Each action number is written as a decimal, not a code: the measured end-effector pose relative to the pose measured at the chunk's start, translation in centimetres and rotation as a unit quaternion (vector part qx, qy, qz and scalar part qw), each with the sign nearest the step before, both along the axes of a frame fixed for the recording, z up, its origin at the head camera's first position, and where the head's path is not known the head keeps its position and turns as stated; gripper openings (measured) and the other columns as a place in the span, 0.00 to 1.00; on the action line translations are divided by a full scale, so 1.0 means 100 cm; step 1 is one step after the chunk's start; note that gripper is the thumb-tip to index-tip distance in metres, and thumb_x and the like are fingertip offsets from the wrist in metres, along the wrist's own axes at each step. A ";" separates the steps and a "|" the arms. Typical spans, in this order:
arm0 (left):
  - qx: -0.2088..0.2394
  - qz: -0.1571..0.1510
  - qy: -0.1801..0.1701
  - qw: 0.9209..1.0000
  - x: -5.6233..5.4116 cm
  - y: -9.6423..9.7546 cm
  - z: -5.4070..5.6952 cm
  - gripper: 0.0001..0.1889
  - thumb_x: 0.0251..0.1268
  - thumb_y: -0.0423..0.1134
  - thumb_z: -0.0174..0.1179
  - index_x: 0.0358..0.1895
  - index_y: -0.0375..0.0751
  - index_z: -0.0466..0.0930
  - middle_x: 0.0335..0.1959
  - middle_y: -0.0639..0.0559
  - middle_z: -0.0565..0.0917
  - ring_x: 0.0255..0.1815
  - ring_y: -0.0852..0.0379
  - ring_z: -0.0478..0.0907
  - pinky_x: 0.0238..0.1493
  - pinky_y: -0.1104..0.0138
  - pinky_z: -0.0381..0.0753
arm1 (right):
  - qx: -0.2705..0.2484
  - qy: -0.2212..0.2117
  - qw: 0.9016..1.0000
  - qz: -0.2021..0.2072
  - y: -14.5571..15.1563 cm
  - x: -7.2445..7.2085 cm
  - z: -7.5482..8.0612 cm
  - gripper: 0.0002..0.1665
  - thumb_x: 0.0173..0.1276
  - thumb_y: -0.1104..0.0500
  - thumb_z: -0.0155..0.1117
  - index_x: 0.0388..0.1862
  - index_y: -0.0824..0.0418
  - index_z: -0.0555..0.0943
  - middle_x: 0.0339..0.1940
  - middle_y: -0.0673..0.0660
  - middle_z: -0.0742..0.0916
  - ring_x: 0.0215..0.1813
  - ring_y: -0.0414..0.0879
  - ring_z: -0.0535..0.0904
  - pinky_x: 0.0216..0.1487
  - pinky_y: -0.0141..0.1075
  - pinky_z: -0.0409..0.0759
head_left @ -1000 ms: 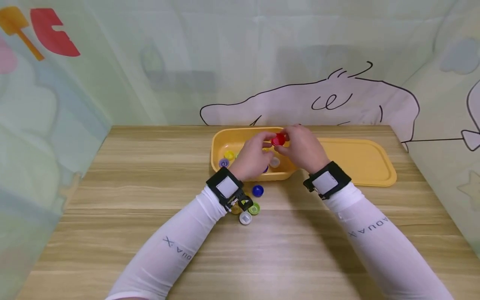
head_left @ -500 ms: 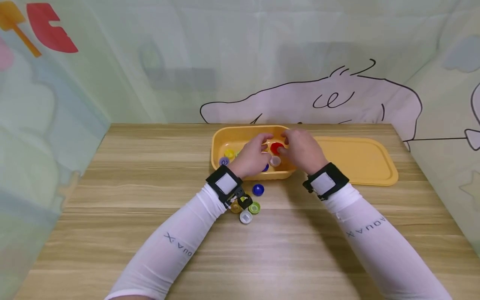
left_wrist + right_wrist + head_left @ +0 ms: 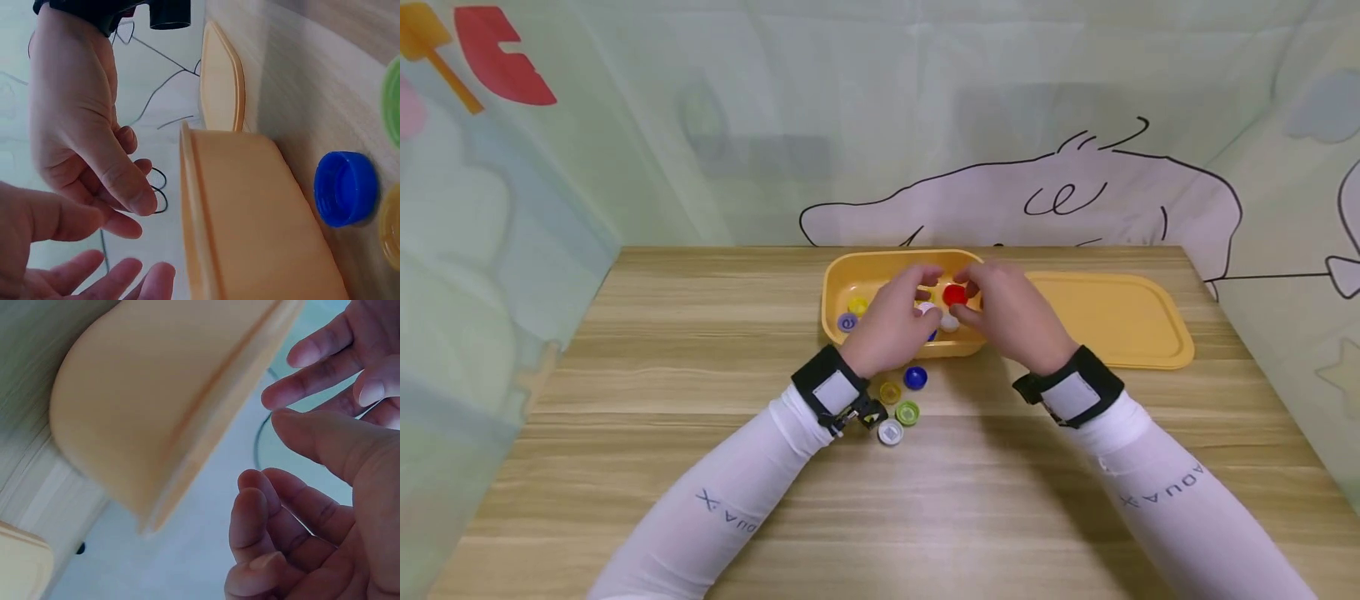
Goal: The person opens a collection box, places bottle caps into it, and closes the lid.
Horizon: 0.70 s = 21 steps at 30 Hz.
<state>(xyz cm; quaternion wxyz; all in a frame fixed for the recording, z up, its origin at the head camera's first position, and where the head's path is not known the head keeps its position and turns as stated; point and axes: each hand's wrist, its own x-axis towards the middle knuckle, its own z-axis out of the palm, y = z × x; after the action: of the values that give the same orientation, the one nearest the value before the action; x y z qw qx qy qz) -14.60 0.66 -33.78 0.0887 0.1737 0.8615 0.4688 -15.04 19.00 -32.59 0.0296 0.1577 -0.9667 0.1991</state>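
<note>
Both hands are over the orange plastic box (image 3: 880,260) in the head view, their fingers loosely bent and holding nothing. My left hand (image 3: 891,327) covers the box's middle. On the right side, my right hand (image 3: 1022,317) faces it across a gap. Between them a red bottle cap (image 3: 955,294) lies in the box, near a white cap (image 3: 950,322). A yellow cap (image 3: 857,307) and a purple cap (image 3: 847,322) sit at the box's left end. In the left wrist view, the thumb of the right hand (image 3: 87,131) shows above the rim.
In front of the box, a blue cap (image 3: 915,377), an amber cap (image 3: 890,392), a green cap (image 3: 907,412) and a white cap with a square mark (image 3: 891,432) lie on the wooden table (image 3: 700,333). A flat orange lid (image 3: 1108,321) rests right of the box.
The red cap, held between both hands a second ago, has dropped into the box. Both hands have released it, and the wrists have drawn slightly apart.
</note>
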 end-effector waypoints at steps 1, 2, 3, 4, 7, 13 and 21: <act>-0.002 -0.005 0.006 1.000 0.004 -0.002 0.001 0.27 0.78 0.36 0.57 0.76 0.45 0.65 0.70 0.47 0.75 0.68 0.51 0.75 0.66 0.60 0.81 | -0.002 0.003 1.000 0.007 0.000 0.004 0.001 0.22 0.64 0.58 0.78 0.54 0.66 0.83 0.45 0.62 0.88 0.43 0.55 0.82 0.46 0.46 0.86; -0.005 -0.008 0.010 1.000 0.008 -0.004 0.002 0.27 0.78 0.37 0.58 0.76 0.45 0.65 0.68 0.47 0.75 0.67 0.50 0.76 0.65 0.60 0.81 | -0.005 0.005 1.000 0.014 0.000 0.008 0.002 0.22 0.64 0.58 0.78 0.53 0.65 0.83 0.45 0.62 0.88 0.41 0.54 0.81 0.45 0.45 0.86; -0.010 -0.012 0.013 1.000 0.013 -0.006 0.003 0.27 0.78 0.38 0.58 0.75 0.45 0.66 0.67 0.48 0.76 0.65 0.50 0.76 0.63 0.60 0.82 | -0.008 0.006 1.000 0.020 -0.001 0.012 0.003 0.22 0.64 0.57 0.78 0.53 0.65 0.84 0.45 0.61 0.88 0.40 0.53 0.81 0.43 0.44 0.85; -0.014 -0.017 0.016 1.000 0.017 -0.008 0.004 0.26 0.77 0.39 0.59 0.75 0.46 0.67 0.65 0.48 0.77 0.64 0.50 0.77 0.62 0.61 0.83 | -0.012 0.004 1.000 0.025 -0.001 0.016 0.004 0.21 0.64 0.57 0.78 0.52 0.65 0.83 0.44 0.60 0.88 0.39 0.52 0.80 0.42 0.43 0.84; -0.036 -0.032 0.027 0.998 0.031 -0.015 0.005 0.25 0.76 0.40 0.61 0.73 0.45 0.69 0.61 0.50 0.79 0.60 0.51 0.79 0.59 0.63 0.84 | -0.019 -0.007 0.999 0.037 -0.001 0.027 0.005 0.21 0.65 0.57 0.78 0.52 0.64 0.83 0.43 0.59 0.88 0.36 0.50 0.78 0.38 0.40 0.81; -0.107 -0.056 0.060 0.991 0.058 -0.027 -0.002 0.23 0.73 0.41 0.65 0.68 0.43 0.75 0.60 0.50 0.81 0.59 0.56 0.80 0.63 0.64 0.83 | -0.022 -0.032 0.997 0.060 -0.005 0.050 -0.003 0.24 0.62 0.56 0.80 0.55 0.63 0.83 0.42 0.58 0.88 0.37 0.50 0.80 0.39 0.38 0.83; -0.212 -0.058 0.108 0.970 0.071 -0.035 -0.026 0.19 0.74 0.42 0.65 0.63 0.42 0.80 0.53 0.50 0.85 0.50 0.55 0.78 0.60 0.61 0.83 | 0.002 -0.013 0.995 0.097 -0.012 0.065 -0.034 0.23 0.63 0.55 0.79 0.55 0.59 0.85 0.38 0.54 0.89 0.35 0.44 0.81 0.38 0.36 0.82</act>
<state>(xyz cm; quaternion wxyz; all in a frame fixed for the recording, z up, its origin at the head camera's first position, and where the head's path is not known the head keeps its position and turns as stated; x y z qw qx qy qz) -7.48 -2.84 -36.41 0.0567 0.2500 0.9342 0.2481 -8.55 17.78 -36.03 -0.0033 0.2482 -0.9476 0.2011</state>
